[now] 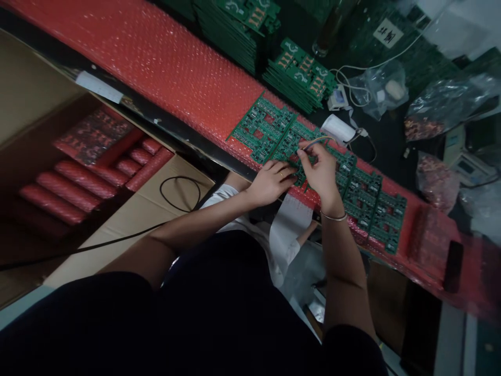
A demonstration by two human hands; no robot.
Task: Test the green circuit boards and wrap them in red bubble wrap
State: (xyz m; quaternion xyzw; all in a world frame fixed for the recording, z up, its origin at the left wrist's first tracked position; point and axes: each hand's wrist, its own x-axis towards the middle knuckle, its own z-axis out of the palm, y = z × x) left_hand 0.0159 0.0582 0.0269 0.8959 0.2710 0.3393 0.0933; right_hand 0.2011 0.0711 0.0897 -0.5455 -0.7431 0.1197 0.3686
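Green circuit boards (258, 130) lie in a row, studded with small parts, on red bubble wrap. My left hand (270, 183) rests on the near edge of a board in the middle of the row, its fingers stretched out; a ring is on one finger. Over that same board my right hand (321, 167) is closed in a pinch, with a bangle at the wrist. Thin coloured wires (323, 138) run from its fingertips back over the hand. The wires' tip is hidden by the fingers. A white cylinder (338, 128) with a cable lies just behind the row.
Stacks of green boards (299, 73) stand behind the row. Bags of copper-coloured parts (436, 180) and a small device (467, 162) lie at the right. Red bubble wrap (156, 57) covers the bench. A cardboard box (156, 196) holding red wrapped bundles (76, 183) stands at the left.
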